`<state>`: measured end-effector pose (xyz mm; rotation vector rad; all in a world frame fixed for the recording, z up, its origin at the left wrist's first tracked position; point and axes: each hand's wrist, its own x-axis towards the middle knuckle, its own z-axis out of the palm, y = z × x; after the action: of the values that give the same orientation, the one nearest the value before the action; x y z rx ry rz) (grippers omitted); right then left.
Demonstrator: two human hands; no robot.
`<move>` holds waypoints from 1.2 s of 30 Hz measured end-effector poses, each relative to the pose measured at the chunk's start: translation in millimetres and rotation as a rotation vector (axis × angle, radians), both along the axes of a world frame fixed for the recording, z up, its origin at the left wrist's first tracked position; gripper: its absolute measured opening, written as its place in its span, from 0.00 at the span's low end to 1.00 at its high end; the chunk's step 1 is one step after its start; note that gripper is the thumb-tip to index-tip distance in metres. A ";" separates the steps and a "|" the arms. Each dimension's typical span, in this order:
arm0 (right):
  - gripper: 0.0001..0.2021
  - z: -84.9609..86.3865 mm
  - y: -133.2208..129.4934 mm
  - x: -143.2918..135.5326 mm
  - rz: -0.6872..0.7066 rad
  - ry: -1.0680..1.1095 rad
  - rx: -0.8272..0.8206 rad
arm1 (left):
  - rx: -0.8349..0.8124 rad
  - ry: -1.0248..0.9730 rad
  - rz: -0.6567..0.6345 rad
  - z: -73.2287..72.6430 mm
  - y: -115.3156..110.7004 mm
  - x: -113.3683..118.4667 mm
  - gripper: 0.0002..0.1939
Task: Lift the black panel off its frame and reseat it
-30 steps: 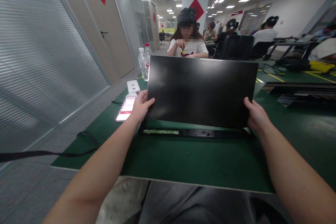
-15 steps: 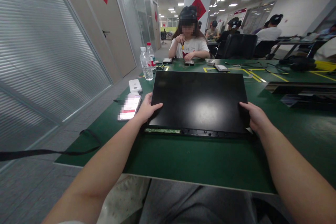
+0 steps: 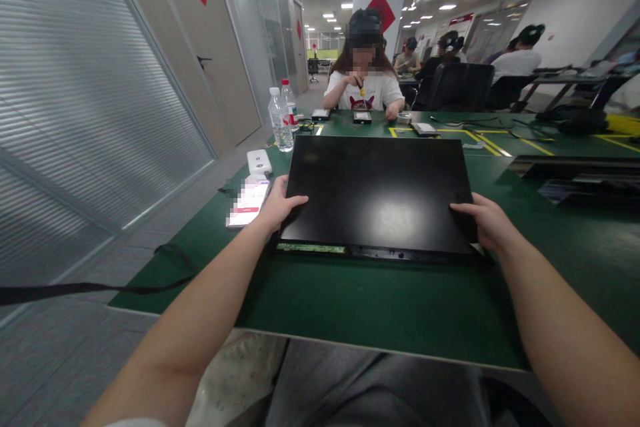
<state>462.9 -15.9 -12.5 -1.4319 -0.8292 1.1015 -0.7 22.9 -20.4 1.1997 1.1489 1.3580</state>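
A black flat screen panel (image 3: pixel 375 193) lies in front of me over the green table (image 3: pixel 360 307). My left hand (image 3: pixel 283 205) grips its left side, thumb on the front face and fingers hidden behind the edge. On the right side my right hand (image 3: pixel 487 220) holds the panel the same way, thumb on its face. A strip of green circuit board (image 3: pixel 310 249) shows along the panel's lower left edge, beside a dark strip with small parts.
Left of the panel are a lit phone (image 3: pixel 250 203), a white device (image 3: pixel 259 161) and two water bottles (image 3: pixel 281 121). Dark flat panels (image 3: pixel 575 170) lie at the right. Across the table a person (image 3: pixel 363 73) holds a tool over a small drive (image 3: pixel 362 117).
My right thumb has shifted slightly left on the panel's face. The person opposite has moved one hand away from the small drive, to the right.
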 end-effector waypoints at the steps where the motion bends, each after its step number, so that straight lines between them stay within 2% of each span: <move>1: 0.17 -0.5 0.1 0.2 -0.004 0.004 0.005 | -0.002 -0.001 -0.010 0.0 -0.2 0.4 0.36; 17: 0.19 -0.2 -4.3 -5.0 -0.036 -0.033 0.017 | 0.000 -0.019 -0.038 -1.9 1.7 0.3 0.36; 26: 0.20 -7.5 -0.2 0.5 0.002 -0.053 0.049 | 0.032 -0.001 -0.037 -5.4 4.3 -1.6 0.36; 36: 0.22 -11.5 2.2 1.7 -0.022 -0.039 0.049 | 0.070 -0.017 -0.027 -9.5 7.3 -2.1 0.38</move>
<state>464.6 -13.7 -24.0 -1.4226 -0.8601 1.0331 -2.8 30.2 -29.9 1.2470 1.0771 1.3955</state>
